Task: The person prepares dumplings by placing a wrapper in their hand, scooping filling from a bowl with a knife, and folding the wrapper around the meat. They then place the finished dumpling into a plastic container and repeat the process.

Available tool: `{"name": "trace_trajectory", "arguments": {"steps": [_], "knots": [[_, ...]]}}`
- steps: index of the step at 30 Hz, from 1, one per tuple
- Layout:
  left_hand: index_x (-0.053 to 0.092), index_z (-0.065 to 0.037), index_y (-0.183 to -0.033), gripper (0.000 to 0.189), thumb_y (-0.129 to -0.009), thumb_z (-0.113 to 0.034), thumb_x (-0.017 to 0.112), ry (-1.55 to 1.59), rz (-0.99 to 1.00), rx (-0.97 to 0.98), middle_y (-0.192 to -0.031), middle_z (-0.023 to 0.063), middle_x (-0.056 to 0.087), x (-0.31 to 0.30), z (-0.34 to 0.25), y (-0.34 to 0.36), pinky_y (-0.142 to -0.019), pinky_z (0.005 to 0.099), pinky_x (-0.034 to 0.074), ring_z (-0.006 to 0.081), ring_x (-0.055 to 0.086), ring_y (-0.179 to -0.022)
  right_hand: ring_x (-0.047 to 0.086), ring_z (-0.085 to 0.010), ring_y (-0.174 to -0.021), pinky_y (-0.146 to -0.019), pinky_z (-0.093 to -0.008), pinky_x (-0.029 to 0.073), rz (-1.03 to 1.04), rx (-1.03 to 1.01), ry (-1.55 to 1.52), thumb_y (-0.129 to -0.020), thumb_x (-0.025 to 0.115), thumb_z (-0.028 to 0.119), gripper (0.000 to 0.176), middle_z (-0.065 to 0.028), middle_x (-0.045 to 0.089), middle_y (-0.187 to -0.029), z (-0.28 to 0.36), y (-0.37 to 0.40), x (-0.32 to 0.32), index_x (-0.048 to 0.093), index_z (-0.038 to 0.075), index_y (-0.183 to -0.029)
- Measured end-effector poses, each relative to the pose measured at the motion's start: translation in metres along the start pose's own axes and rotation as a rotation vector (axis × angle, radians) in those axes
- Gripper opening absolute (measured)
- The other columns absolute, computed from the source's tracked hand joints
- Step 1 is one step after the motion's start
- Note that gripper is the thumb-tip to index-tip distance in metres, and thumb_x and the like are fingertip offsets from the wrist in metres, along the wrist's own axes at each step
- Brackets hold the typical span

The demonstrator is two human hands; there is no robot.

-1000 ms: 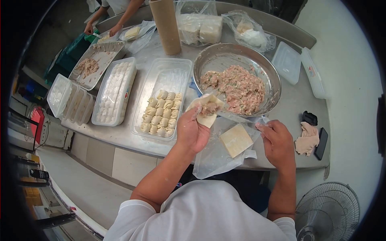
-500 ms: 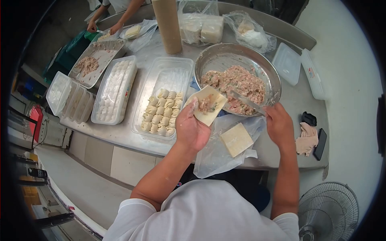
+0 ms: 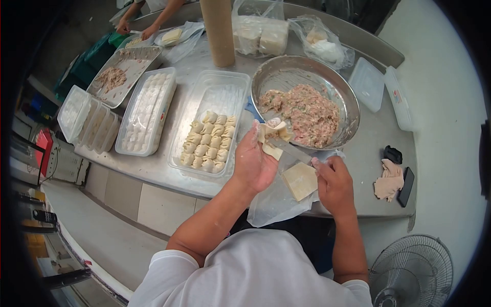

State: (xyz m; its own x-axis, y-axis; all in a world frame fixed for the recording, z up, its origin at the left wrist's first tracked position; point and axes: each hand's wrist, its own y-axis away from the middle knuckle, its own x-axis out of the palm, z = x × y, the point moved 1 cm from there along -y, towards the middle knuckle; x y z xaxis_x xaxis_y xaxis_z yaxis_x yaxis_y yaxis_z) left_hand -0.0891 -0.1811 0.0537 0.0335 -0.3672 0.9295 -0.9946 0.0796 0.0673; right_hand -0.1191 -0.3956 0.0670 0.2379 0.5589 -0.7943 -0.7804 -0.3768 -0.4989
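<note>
My left hand (image 3: 252,162) holds a dough wrapper (image 3: 272,137) that is partly folded up around some filling. In my right hand (image 3: 335,187) is a flat metal spatula (image 3: 295,151), its blade reaching the wrapper. Behind both hands stands a round metal bowl (image 3: 354,105) with a mound of minced meat (image 3: 312,113). A stack of square wrappers (image 3: 299,181) lies on a plastic sheet (image 3: 266,209) below my hands. Left of my left hand, a clear container (image 3: 217,94) holds rows of folded dumplings (image 3: 207,143).
To the left are a lidded container (image 3: 146,112), stacked tubs (image 3: 94,125) and a metal tray (image 3: 138,64) with meat. A brown roll (image 3: 217,33) stands behind. Bagged blocks (image 3: 261,36), a phone (image 3: 406,185) and a cloth (image 3: 389,179) are around. A co-worker's hands (image 3: 148,31) are far left.
The wrapper, open and flat before, is now folding around the filling. My right hand has moved down and left from the bowl, bringing the spatula to the wrapper.
</note>
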Motion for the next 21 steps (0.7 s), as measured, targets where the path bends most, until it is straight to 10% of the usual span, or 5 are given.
{"name": "trace_trajectory", "arguments": {"steps": [7,16,19,21], "knots": [[0.04,-0.001,-0.147,0.058,-0.108,-0.044,0.039,0.13,0.16,-0.058,-0.142,0.0167,0.053,-0.001,-0.007,0.009,-0.117,0.0471,0.038,0.0302,0.052,-0.134,0.057,-0.0274,-0.082,-0.07,-0.0347,0.049,-0.179,0.082,-0.062,-0.083,0.069,-0.005,0.035,-0.0141,0.055,-0.095,0.003,0.01,-0.029,0.073,0.006,-0.116],[0.04,-0.002,-0.146,0.061,-0.092,-0.007,0.066,-0.218,0.251,-0.106,-0.142,0.0126,0.052,0.003,0.006,0.01,-0.111,0.0432,0.045,0.0285,0.052,-0.132,0.057,-0.0252,-0.085,-0.071,-0.032,0.049,-0.2,0.191,-0.191,-0.089,0.066,-0.001,0.026,-0.0141,0.055,-0.099,-0.002,0.035,-0.025,0.069,-0.001,-0.115],[0.044,-0.002,-0.145,0.06,-0.089,-0.003,0.068,-0.518,0.3,0.055,-0.143,0.0146,0.051,-0.004,0.016,0.008,-0.111,0.0433,0.046,0.0295,0.051,-0.134,0.059,-0.0213,-0.08,-0.066,-0.0295,0.049,-0.141,0.447,-0.569,-0.094,0.061,0.0,0.026,-0.0122,0.055,-0.103,-0.001,0.054,-0.01,0.065,-0.002,-0.12],[0.045,-0.002,-0.144,0.064,-0.087,-0.002,0.073,-1.403,0.299,0.554,-0.141,0.0149,0.049,0.0,0.016,0.008,-0.11,0.042,0.046,0.0279,0.05,-0.132,0.059,-0.019,-0.078,-0.063,-0.0284,0.048,-0.093,0.696,-0.91,-0.097,0.057,0.0,0.027,-0.0108,0.056,-0.106,0.004,0.062,-0.001,0.062,-0.003,-0.124]]}}
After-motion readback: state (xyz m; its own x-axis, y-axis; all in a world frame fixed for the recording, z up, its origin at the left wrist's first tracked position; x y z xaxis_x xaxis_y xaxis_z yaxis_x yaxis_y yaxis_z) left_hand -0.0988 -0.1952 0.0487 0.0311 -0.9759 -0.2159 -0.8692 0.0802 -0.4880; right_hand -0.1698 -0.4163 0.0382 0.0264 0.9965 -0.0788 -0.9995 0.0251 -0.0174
